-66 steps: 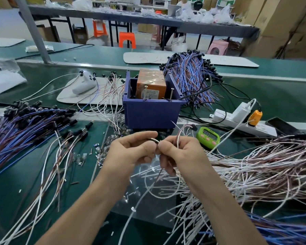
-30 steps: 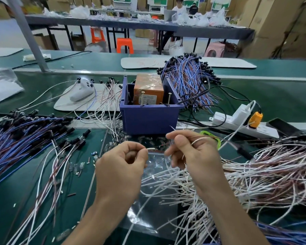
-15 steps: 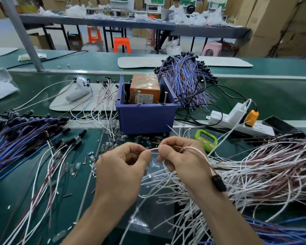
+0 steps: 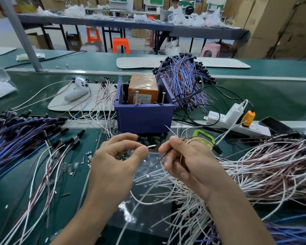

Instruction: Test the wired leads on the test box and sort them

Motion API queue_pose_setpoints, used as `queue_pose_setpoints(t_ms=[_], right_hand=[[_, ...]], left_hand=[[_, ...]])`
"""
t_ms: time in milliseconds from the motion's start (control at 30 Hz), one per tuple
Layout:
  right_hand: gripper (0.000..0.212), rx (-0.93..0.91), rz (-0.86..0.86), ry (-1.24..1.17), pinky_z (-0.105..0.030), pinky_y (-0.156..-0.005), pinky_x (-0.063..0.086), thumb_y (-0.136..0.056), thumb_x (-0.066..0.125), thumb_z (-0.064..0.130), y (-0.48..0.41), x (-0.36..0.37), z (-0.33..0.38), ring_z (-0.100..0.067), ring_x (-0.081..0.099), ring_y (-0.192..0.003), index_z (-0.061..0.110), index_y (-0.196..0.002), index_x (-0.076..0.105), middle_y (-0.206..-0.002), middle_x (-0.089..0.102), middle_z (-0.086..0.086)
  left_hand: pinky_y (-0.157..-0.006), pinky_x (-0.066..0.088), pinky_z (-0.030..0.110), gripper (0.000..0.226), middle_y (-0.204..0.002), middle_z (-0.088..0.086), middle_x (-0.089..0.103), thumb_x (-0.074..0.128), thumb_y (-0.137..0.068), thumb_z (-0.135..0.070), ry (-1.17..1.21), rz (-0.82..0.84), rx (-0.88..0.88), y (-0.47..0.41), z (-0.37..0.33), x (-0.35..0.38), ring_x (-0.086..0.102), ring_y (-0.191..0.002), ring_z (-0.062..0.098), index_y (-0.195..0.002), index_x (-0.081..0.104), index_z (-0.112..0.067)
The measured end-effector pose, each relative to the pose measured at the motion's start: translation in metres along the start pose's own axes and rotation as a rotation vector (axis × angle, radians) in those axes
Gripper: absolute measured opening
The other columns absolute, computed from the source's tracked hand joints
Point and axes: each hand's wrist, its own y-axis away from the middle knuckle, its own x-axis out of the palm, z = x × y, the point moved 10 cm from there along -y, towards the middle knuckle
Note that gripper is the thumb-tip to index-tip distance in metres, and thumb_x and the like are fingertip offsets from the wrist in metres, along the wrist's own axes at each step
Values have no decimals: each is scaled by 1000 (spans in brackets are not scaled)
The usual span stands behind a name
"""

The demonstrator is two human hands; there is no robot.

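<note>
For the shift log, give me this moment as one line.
left hand: pinches white wire tip | right hand: grips brown wire | test box in blue bin: untouched

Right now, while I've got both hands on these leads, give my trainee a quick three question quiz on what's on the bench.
1. True or false: the orange test box sits inside the blue bin.
2. What does the left hand pinch at its fingers? A, a white wire end; B, a screwdriver; C, a roll of tape.
3. Fill in: the lead gripped by the right hand ends in a ____ cap.

Key: 1 true; 2 A; 3 black.
</note>
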Motion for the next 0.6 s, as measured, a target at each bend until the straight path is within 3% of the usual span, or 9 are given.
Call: queue_pose_setpoints(t_ms=[67,133,200,333,467,600], right_hand=[[51,4,13,18,-20,-38,32,-108,44,26,2,4,0,-11,35,-29,10,-72,77,-55,63,-16],[52,15,23,34,-18,-36,30,-108,44,27,2,7,0,-11,33,-29,13,-68,75,-52,61,-14],[52,25,7,44,-17,-36,27,-107,44,27,2,5,-1,-11,30,-29,14,-68,75,-50,59,-12],[45,19,5,7,-20,-38,26,-108,46,24,-1,2,-2,-10,28,-30,8,-77,74,-52,56,-11],[34,-10,-4,49,-20,-39,29,-104,51,14,-4,4,-4,-10,34,-36,11,-85,78,-56,55,-8],[27,-52,-21,117,-20,-40,36,-99,59,10,-6,6,-2,-16,42,-48,13,-80,78,-63,60,-9]], left_hand=[[-75,58,22,3,-99,-13,79,84,-74,-31,147,138,-62,1,0,16,75,-92,10,-77,83,-31],[-66,56,17,10,-83,1,80,84,-77,-14,187,266,-87,5,-2,30,76,-75,12,-78,84,-23],[-58,54,19,5,-71,12,76,85,-74,-11,239,332,-133,10,-1,39,70,-61,15,-78,84,-15],[-51,52,21,33,-69,18,74,87,-54,-30,350,353,-233,13,5,43,69,-56,19,-77,83,-8],[-57,55,22,29,-71,19,75,88,-53,-21,373,330,-212,12,4,42,70,-58,20,-77,82,-4],[-61,57,21,32,-78,21,77,90,-52,-21,431,275,-209,7,5,36,71,-63,20,-78,82,-4]])
